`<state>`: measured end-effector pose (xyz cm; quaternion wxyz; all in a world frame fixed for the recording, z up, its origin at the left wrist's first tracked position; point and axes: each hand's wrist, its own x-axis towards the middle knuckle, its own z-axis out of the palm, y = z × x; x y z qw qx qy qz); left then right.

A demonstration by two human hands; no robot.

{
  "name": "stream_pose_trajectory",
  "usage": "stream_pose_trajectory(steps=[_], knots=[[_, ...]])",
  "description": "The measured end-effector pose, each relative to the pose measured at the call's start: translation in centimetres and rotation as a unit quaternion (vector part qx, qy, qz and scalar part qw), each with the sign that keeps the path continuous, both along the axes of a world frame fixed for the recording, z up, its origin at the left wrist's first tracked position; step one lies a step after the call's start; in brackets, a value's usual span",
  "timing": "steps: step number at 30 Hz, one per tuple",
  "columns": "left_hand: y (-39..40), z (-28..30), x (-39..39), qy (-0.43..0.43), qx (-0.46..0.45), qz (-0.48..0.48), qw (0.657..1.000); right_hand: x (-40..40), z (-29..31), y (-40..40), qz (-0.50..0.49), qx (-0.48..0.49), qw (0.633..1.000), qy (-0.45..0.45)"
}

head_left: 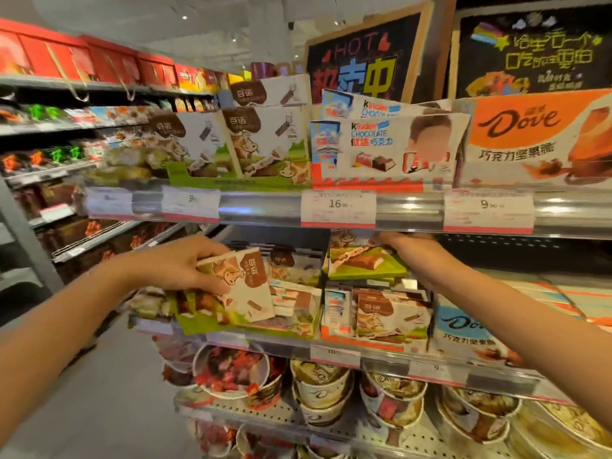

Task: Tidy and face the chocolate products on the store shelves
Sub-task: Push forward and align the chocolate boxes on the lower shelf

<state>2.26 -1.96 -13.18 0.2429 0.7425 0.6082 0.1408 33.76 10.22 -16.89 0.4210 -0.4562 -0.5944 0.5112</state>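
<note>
Both forearms reached in toward the middle shelf. My left hand (178,260) pinched a white-and-brown cardboard chocolate box with a cow drawing (238,286), thumb on top, fingers curled beneath its left end, tilted over the green display tray (198,321). My right hand (402,241) lay deeper under the silver shelf rail (410,210), beside a green-based box (364,260); its fingers were hidden, so I could not tell their spread.

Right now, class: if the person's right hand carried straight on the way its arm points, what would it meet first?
The right hand reaches up-left into the shelf, under the price rail. Likely first: the tilted green-edged chocolate box it already seems to touch. Its fingers are hidden, so depth is uncertain.
</note>
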Motion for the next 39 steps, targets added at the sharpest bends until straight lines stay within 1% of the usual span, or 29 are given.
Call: stream_pose_trajectory(steps=[1, 4, 7, 9, 12, 14, 15, 17, 19, 21, 23, 26, 28, 30, 33, 34, 36, 39], knots=[[-0.1, 0.0, -0.7, 0.017, -0.005, -0.009, 1.000, -0.4, -0.1, 0.2, -0.004, 0.012, 1.000, -0.018], [-0.4, 0.0, -2.1, 0.066, -0.014, -0.020, 0.998, -1.9, -0.4, -0.1, 0.011, 0.035, 0.999, -0.022], [-0.3, -0.7, -3.2, 0.109, -0.048, -0.061, 0.991, -3.6, -0.5, -0.4, 0.025, 0.105, 0.992, -0.060], [0.0, -1.4, -3.9, 0.131, -0.063, -0.079, 0.986, -4.9, -0.7, -0.4, 0.037, 0.139, 0.987, -0.071], [1.3, -2.8, -5.5, 0.190, -0.003, -0.098, 0.977, -7.2, -1.0, 0.0, 0.029, 0.182, 0.975, -0.124], [2.3, -3.6, -6.1, 0.202, 0.023, -0.121, 0.972, -8.8, -1.2, 0.4, 0.022, 0.194, 0.968, -0.160], [2.8, -3.8, -6.2, 0.195, 0.023, -0.135, 0.971, -9.6, -1.3, 0.5, 0.022, 0.189, 0.964, -0.186], [3.6, -4.3, -6.3, 0.162, -0.009, -0.153, 0.975, -11.3, -1.5, 0.6, 0.025, 0.161, 0.962, -0.221], [4.3, -4.8, -6.4, 0.139, -0.042, -0.171, 0.975, -12.3, -2.2, 1.0, 0.010, 0.132, 0.967, -0.217], [5.0, -5.5, -6.9, 0.110, -0.045, -0.188, 0.975, -12.5, -2.9, 1.1, -0.006, 0.112, 0.969, -0.220], [5.2, -6.0, -7.3, 0.060, -0.045, -0.197, 0.977, -12.2, -3.4, 1.0, 0.013, 0.116, 0.958, -0.262], [5.2, -6.3, -7.6, 0.017, -0.044, -0.207, 0.977, -12.5, -3.7, 0.7, 0.060, 0.123, 0.925, -0.354], [5.2, -6.3, -7.5, 0.008, -0.046, -0.220, 0.974, -12.8, -3.4, 0.5, 0.064, 0.153, 0.906, -0.390], [5.3, -6.2, -7.7, 0.010, -0.047, -0.243, 0.969, -13.2, -3.1, 0.4, 0.087, 0.185, 0.884, -0.421], [5.4, -6.2, -7.8, 0.006, -0.055, -0.254, 0.966, -13.7, -2.7, 0.2, 0.118, 0.202, 0.824, -0.516], [5.4, -6.2, -7.8, 0.006, -0.056, -0.250, 0.967, -13.8, -2.7, 0.2, 0.117, 0.202, 0.813, -0.533], [5.4, -6.2, -7.7, 0.006, -0.055, -0.246, 0.968, -13.5, -2.5, 0.4, 0.100, 0.199, 0.811, -0.541], [5.3, -6.2, -7.8, 0.011, -0.059, -0.247, 0.967, -12.2, -2.3, 0.2, 0.078, 0.193, 0.832, -0.514]])
